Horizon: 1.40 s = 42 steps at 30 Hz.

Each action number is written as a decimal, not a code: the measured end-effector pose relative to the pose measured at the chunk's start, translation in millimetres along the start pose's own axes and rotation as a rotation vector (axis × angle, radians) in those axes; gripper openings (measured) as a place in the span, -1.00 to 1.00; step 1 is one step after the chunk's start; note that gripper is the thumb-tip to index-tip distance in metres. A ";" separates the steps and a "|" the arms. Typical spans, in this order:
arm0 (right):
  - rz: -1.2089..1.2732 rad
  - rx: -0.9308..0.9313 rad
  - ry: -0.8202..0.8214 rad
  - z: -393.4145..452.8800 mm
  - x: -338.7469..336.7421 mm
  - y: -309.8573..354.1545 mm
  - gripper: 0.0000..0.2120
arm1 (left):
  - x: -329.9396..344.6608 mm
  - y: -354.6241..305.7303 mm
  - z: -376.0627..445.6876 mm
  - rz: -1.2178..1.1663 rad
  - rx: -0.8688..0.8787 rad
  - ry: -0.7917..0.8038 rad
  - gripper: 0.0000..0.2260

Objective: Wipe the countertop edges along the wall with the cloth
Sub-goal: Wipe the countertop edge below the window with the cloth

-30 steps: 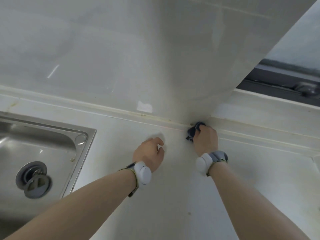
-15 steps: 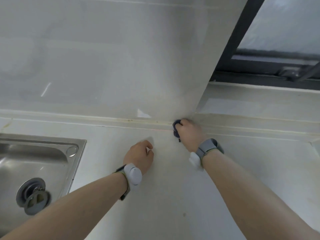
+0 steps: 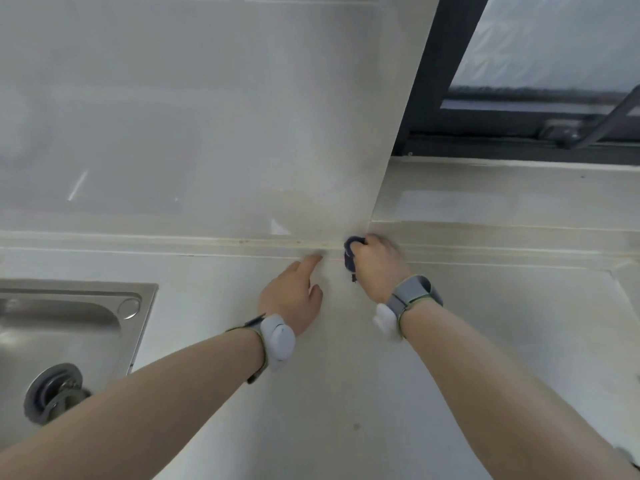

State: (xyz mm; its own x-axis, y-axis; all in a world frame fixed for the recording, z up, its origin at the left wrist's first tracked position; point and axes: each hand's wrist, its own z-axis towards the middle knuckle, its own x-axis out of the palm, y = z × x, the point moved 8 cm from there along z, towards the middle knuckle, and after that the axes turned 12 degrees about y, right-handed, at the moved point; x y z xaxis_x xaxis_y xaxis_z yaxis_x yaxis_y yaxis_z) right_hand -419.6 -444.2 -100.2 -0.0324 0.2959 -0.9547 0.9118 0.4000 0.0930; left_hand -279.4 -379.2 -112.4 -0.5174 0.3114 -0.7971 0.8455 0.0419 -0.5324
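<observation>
Pale, glossy desk (image 3: 346, 393) seen from above, its back edge meeting the wall along a raised, slightly stained strip (image 3: 173, 242). A stainless steel sink (image 3: 69, 327) is set into the desk at the left, its round drain (image 3: 53, 393) showing. A small dark speck (image 3: 356, 426) lies on the surface near the front. The left hand (image 3: 294, 299) rests on the desk, forefinger extended; a dark cloth (image 3: 350, 254) touches the back strip.
</observation>
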 end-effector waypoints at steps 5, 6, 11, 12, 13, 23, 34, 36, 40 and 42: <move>0.328 0.135 0.019 1.9 8.8 -7.6 -0.86 | -1.0 0.8 15.8 0.050 0.020 0.043 -0.45; 0.366 0.165 0.006 3.3 11.3 -5.1 -0.84 | -0.8 1.7 15.8 0.043 0.020 0.046 -0.45; 0.308 0.210 0.003 8.8 14.4 5.4 -0.78 | -0.6 16.6 3.4 0.003 0.011 0.024 -0.47; 0.259 0.184 -0.004 10.2 12.4 10.4 -0.81 | -1.4 20.2 0.8 -0.010 0.003 0.014 -0.47; 0.205 0.150 -0.006 12.9 10.2 20.2 -0.87 | -2.1 24.0 -1.4 -0.026 -0.015 0.006 -0.48; -0.025 -0.008 -0.029 11.5 -8.1 47.1 -0.80 | 7.1 43.0 -19.5 -0.027 -0.122 0.030 -0.53; 0.246 0.163 0.018 -1.4 20.0 -40.0 -0.83 | 12.5 33.1 -23.9 -0.086 -0.116 0.054 -0.54; 0.260 0.242 -0.035 -5.0 20.8 -48.0 -0.81 | 4.0 34.6 -24.2 -0.118 -0.118 0.047 -0.54; 0.202 0.179 -0.084 7.7 13.3 1.0 -0.77 | -12.6 39.1 -29.0 -0.176 -0.130 0.015 -0.55; 0.216 0.108 -0.119 25.5 3.8 46.6 -0.83 | -21.8 48.9 -35.2 -0.178 -0.148 -0.005 -0.56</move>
State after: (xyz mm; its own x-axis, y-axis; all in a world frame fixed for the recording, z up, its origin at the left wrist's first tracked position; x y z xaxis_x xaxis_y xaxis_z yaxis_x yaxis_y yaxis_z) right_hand -366.8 -446.6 -106.7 0.2106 0.2578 -0.9430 0.9310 0.2413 0.2739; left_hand -222.2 -350.5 -111.0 -0.6607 0.2822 -0.6956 0.7505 0.2344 -0.6178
